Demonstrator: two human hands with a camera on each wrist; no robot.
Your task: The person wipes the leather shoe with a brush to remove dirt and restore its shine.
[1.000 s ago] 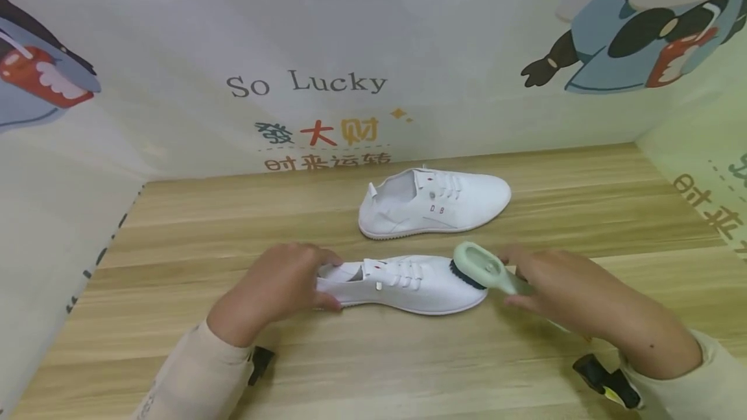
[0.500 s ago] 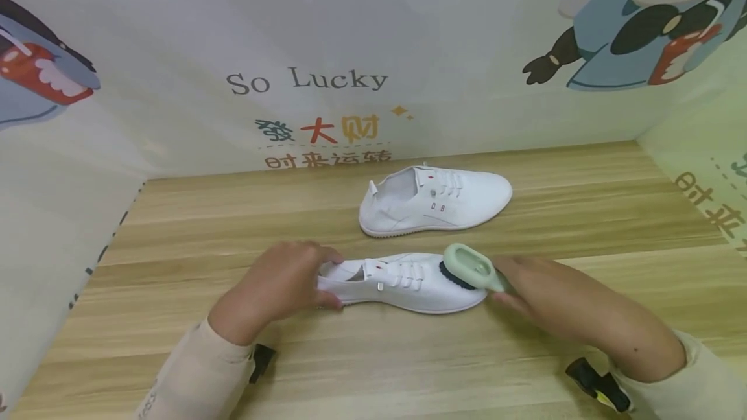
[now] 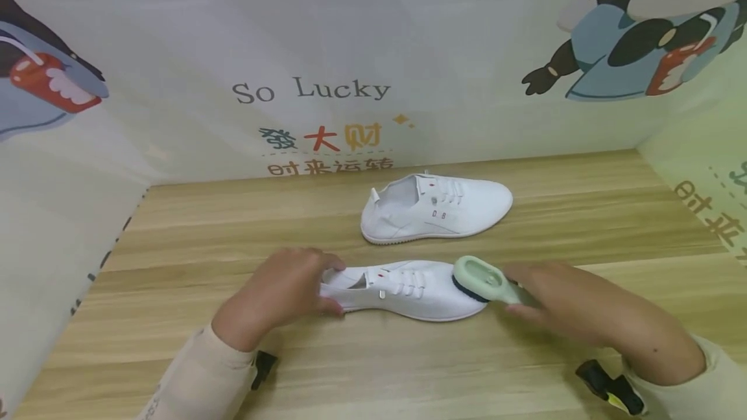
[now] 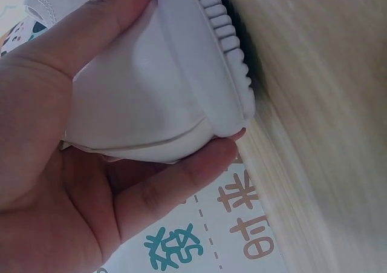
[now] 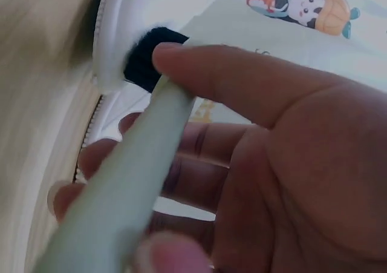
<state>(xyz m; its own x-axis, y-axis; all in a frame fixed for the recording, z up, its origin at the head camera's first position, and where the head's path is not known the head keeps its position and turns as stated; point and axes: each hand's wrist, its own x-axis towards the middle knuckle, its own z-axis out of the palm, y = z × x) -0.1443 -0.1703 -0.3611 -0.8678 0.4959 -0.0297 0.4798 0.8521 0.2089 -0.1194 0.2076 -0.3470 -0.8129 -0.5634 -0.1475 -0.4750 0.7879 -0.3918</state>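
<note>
A white lace-up shoe (image 3: 432, 290) lies on the wooden surface, toe to the right. My left hand (image 3: 286, 293) grips its heel; in the left wrist view the thumb and fingers clasp the heel (image 4: 139, 85) from both sides, just above the ridged sole. In my right hand (image 3: 560, 300) is a pale green shoe brush (image 3: 481, 277), held by its handle. Its dark bristles (image 5: 145, 58) touch the toe of the shoe. The right wrist view shows the thumb along the handle (image 5: 127, 176) and the fingers curled beneath it.
A second white shoe (image 3: 443, 209) lies behind the first, also pointing right. The wooden surface (image 3: 233, 219) meets a printed white backdrop (image 3: 455, 70) at the back and both sides. Dark camera mounts (image 3: 609, 386) sit at the wrists.
The brush slid left over the toe, then came back right towards the tip, my right hand moving with it. My left hand keeps its hold on the heel. The head view shifted slightly.
</note>
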